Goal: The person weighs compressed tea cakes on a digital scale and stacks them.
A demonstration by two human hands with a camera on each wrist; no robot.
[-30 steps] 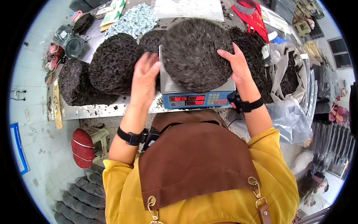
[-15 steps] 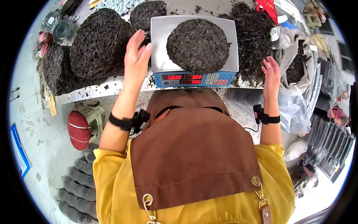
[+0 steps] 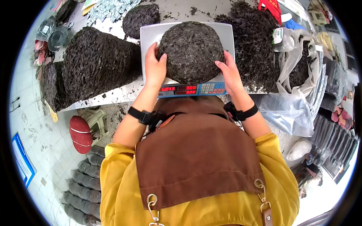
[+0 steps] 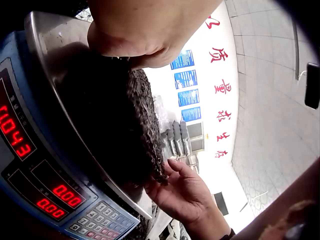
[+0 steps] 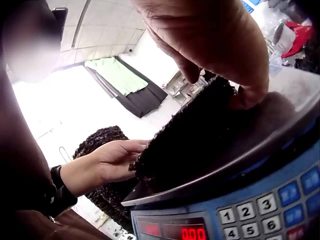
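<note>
A round, dark cake of what looks like dried seaweed [image 3: 191, 52] is over the steel pan of a blue digital scale [image 3: 149, 34]. My left hand [image 3: 155, 69] grips its left edge, the thumb toward the upper face. On the opposite edge my right hand [image 3: 231, 75] holds it, thumb on top and fingers round the rim. Both wrist views show the cake's dark side close over the pan. Red digits read about 0.043 on the scale's display [image 4: 20, 135]. Parts of the fingers are hidden behind the cake.
Left of the scale lies a long pile of dark cakes [image 3: 96, 64]. Behind it sits a smaller cake [image 3: 140, 19] near silvery packets [image 3: 113, 9]. Loose dark flakes [image 3: 254, 52] and a clear plastic bag [image 3: 288, 113] are on the right. A red-topped stool [image 3: 80, 135] stands below.
Half a second ago both hands were off the cake lying on the scale; now both hold its edges. The left pile now shows more of its side. The display reading differs.
</note>
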